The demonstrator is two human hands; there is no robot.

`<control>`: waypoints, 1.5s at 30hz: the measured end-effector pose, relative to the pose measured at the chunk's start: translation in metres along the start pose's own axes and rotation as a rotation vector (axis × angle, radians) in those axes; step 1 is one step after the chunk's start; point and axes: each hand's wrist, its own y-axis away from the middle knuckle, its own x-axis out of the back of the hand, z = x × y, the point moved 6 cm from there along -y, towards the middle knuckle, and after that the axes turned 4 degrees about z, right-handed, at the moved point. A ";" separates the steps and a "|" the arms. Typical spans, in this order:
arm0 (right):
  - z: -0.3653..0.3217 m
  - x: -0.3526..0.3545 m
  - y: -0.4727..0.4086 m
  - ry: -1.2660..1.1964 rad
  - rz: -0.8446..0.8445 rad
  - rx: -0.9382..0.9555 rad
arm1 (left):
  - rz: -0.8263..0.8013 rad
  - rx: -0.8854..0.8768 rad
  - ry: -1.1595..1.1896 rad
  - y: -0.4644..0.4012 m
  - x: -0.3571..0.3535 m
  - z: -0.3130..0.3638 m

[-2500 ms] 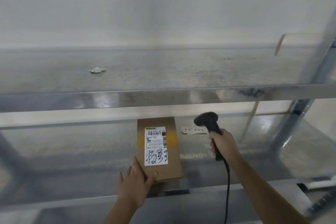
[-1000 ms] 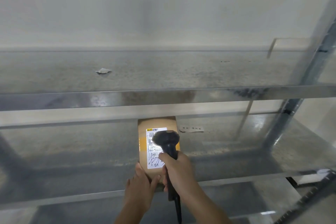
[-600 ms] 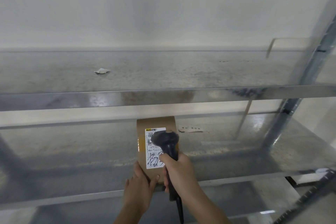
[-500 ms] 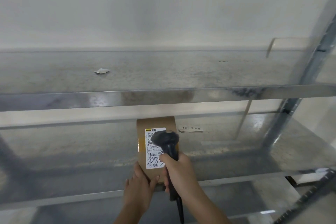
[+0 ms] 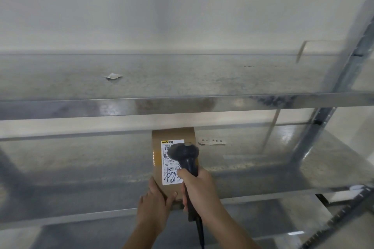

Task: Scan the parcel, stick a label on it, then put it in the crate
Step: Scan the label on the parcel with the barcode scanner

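1. A big metal rack (image 5: 182, 103) is seen, with a top shelf and a lower shelf (image 5: 283, 170).
2. A flat brown parcel (image 5: 156, 174) is laid on the lower shelf, with its near end at the front edge.
3. A white printed label (image 5: 166, 164) is stuck on top of the parcel, and black writing is seen on it.
4. The near left corner of the parcel is held by the left hand (image 5: 154, 206); its thumb is laid on the top face and the other fingers are laid along the side.
5. A black scanner (image 5: 185, 157) is gripped tight at its handle by the right hand (image 5: 199, 190), and its head is held just over the label.
6. The scanning step is judged to be going on now. No crate is seen.
7. The parcel is judged to be light and stiff, with smooth card that may slide on the metal. It is best taken by its two long edges, so the label is not covered.
8. A strip of paper (image 5: 212, 142) is laid near the parcel, and a small scrap (image 5: 113, 76) is laid on the top shelf.
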 end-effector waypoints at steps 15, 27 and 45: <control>0.001 -0.002 -0.001 0.019 0.004 -0.021 | 0.006 -0.034 0.051 -0.003 -0.002 -0.004; 0.001 0.003 -0.001 -0.011 -0.013 -0.002 | 0.020 -0.058 0.018 -0.004 -0.008 -0.007; 0.020 0.110 -0.074 0.121 0.167 -0.033 | -0.078 -0.016 -0.011 -0.031 -0.012 -0.012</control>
